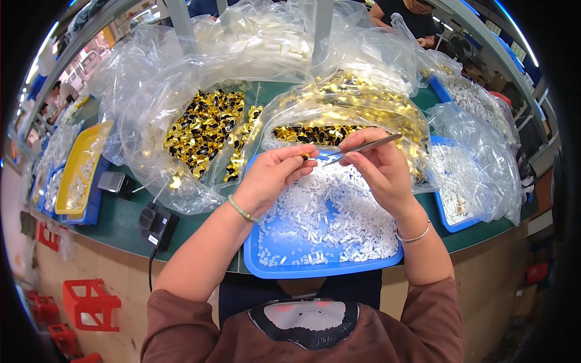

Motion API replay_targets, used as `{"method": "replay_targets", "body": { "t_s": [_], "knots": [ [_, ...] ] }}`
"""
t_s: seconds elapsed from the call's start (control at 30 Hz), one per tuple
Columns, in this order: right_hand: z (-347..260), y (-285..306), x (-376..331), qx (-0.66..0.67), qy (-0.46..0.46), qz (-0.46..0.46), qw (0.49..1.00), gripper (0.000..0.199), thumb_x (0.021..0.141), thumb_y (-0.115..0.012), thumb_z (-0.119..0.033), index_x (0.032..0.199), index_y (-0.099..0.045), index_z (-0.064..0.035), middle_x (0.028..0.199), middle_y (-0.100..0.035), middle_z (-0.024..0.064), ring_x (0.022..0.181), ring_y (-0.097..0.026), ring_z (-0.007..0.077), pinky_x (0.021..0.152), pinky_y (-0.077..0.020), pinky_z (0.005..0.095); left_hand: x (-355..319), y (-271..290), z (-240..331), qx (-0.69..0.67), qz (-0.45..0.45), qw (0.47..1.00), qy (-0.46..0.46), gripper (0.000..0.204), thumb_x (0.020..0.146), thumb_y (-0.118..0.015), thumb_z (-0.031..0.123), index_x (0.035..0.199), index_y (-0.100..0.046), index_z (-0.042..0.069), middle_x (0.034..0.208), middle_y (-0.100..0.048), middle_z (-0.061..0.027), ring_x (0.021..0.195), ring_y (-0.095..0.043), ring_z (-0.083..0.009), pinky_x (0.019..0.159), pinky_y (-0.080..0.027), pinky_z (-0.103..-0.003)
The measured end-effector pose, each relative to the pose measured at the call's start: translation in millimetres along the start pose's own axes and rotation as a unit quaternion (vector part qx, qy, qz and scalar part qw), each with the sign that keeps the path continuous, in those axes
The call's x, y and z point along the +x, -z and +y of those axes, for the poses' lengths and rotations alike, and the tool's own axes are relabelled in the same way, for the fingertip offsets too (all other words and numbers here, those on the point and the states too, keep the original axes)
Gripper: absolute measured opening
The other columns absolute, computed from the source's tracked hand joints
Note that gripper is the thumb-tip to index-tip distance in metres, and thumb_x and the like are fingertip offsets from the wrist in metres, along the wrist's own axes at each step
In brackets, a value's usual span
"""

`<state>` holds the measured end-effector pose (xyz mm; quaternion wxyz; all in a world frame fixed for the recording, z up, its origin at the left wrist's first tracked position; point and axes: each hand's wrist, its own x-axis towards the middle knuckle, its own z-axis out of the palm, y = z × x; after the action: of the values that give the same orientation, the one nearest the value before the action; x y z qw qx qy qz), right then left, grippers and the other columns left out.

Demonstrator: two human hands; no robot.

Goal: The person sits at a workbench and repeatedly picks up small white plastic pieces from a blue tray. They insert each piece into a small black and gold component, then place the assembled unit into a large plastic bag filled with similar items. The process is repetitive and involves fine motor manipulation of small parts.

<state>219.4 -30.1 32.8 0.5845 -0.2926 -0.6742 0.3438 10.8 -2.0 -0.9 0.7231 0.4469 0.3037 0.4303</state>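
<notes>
Between the fingertips of my left hand (pixel 283 167) is a small gold-and-black piece (pixel 305 156), pinched above the far edge of a blue tray. My right hand (pixel 381 166) grips metal tweezers (pixel 376 143); their tip points left toward the held piece, apart from it as far as I can see. Beneath both hands lies the blue tray (pixel 257 270), holding many small white plastic pieces (pixel 363 224). Just beyond it, clear plastic bags hold heaps of gold-and-black pieces (pixel 203 133) like the one in my fingers.
A yellow tray (pixel 75 181) sits on blue bins at the left, near a small black device (pixel 156 224) with a cable. At the right stands another blue tray (pixel 451 224) of white pieces, partly under plastic. Metal posts (pixel 322 36) rise behind. Across the table is another person (pixel 405 18).
</notes>
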Motion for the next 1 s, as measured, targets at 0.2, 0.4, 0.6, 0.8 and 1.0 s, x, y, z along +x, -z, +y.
{"method": "replay_targets", "body": {
  "t_s": [0.2, 0.4, 0.6, 0.8, 1.0],
  "knots": [
    [-2.6, 5.4, -1.7, -0.102, 0.014, -0.039, 0.994, 0.013, 0.084, -0.069, 0.003, 0.097, -0.069, 0.0009, 0.094, -0.071, 0.0084, 0.086, -0.068, 0.0152, 0.078, -0.0547, 0.0264, 3.4, 3.1, -3.5, 0.010, -0.028, 1.000, -0.004, 0.035, 0.098, -0.049, 0.004, 0.131, -0.052, -0.005, 0.126, -0.060, -0.0139, 0.109, -0.062, -0.0159, 0.097, -0.050, -0.024],
    [8.9, 0.8, -0.4, -0.181, 0.103, -0.069, 0.976, 0.017, 0.079, -0.073, 0.003, 0.095, -0.070, -0.0029, 0.091, -0.072, 0.0096, 0.082, -0.070, 0.0184, 0.073, -0.0566, 0.0276, -0.5, -1.2, -0.3, 0.006, -0.033, 0.999, 0.015, 0.034, 0.098, -0.049, 0.005, 0.131, -0.052, -0.005, 0.123, -0.061, -0.0118, 0.107, -0.062, -0.0133, 0.097, -0.051, -0.024],
    [8.6, 0.4, 1.3, -0.203, 0.134, -0.070, 0.967, 0.018, 0.078, -0.074, 0.002, 0.094, -0.069, -0.0040, 0.089, -0.072, 0.0090, 0.079, -0.071, 0.0199, 0.069, -0.0566, 0.0276, -1.5, -1.7, 1.1, -0.015, -0.042, 0.999, 0.017, 0.035, 0.098, -0.049, 0.005, 0.131, -0.052, -0.005, 0.123, -0.061, -0.0124, 0.106, -0.063, -0.0132, 0.096, -0.051, -0.023],
    [2.0, -1.3, 0.1, -0.259, 0.162, -0.086, 0.948, 0.018, 0.076, -0.074, 0.001, 0.091, -0.068, -0.0051, 0.084, -0.070, 0.0094, 0.073, -0.069, 0.0227, 0.063, -0.0547, 0.0298, -1.2, -2.1, 1.9, -0.015, -0.045, 0.999, 0.020, 0.036, 0.098, -0.049, 0.004, 0.132, -0.051, -0.006, 0.124, -0.060, -0.0134, 0.107, -0.063, -0.0142, 0.097, -0.050, -0.023],
    [-7.0, -8.3, 1.3, -0.308, 0.213, -0.116, 0.920, 0.016, 0.077, -0.074, 0.000, 0.091, -0.068, -0.0057, 0.085, -0.069, 0.0090, 0.075, -0.068, 0.0241, 0.064, -0.0538, 0.0310, -1.3, -0.3, -0.3, 0.010, -0.045, 0.999, 0.000, 0.036, 0.098, -0.050, 0.006, 0.131, -0.051, -0.006, 0.126, -0.060, -0.0149, 0.109, -0.062, -0.0149, 0.097, -0.050, -0.024]
  ]
}}
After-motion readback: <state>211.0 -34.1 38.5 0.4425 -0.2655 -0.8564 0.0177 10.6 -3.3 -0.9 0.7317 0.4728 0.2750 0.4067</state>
